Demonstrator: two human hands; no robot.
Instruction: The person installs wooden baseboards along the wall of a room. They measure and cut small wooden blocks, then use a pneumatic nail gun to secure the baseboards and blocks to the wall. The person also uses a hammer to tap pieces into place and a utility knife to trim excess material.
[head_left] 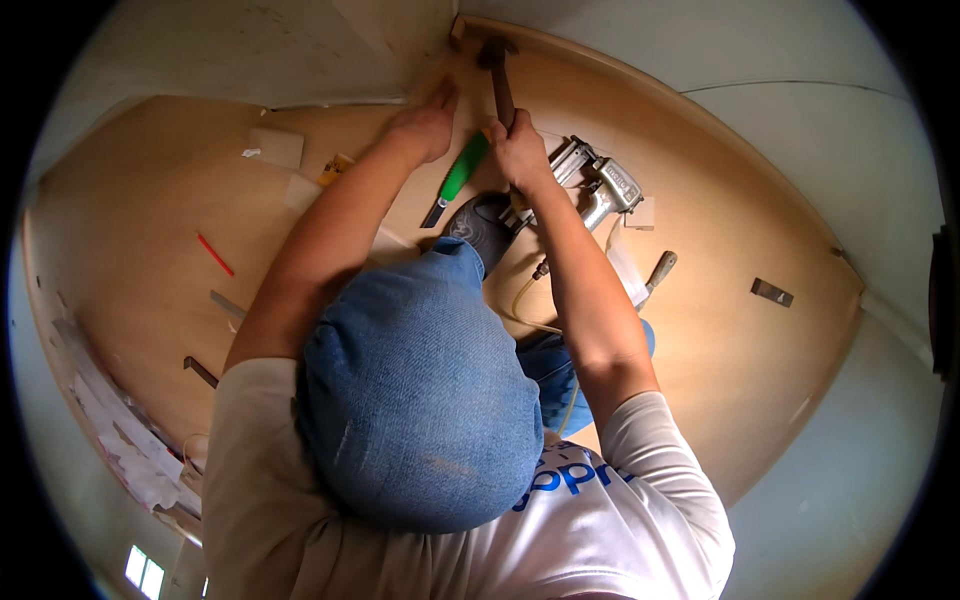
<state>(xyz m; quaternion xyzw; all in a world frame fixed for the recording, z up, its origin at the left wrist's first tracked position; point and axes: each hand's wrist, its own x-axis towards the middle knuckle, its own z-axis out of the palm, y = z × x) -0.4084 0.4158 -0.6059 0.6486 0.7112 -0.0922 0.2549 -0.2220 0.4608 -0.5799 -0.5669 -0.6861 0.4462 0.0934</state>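
Observation:
My right hand point(520, 152) is closed round the handle of a hammer point(503, 92). The hammer's dark head points away from me, close to the wooden strip point(590, 57) along the far wall edge. To its left my left hand point(428, 125) reaches toward the same corner, its fingers stretched out and slightly blurred, with nothing seen in it. Between my forearms lies a green-handled tool point(464, 168) with a short dark blade. A silver nail gun point(608, 188) rests just right of my right wrist, partly hidden by my forearm, with a pale air hose point(517, 303) attached.
My bent knee point(420, 390) and dark shoe point(482, 232) fill the middle. Around lie a red pencil point(215, 254), a wooden-handled tool point(662, 270), a flat metal piece point(772, 292), a dark bent tool point(200, 371) and a pale block point(276, 147). Walls enclose the wooden floor point(720, 400).

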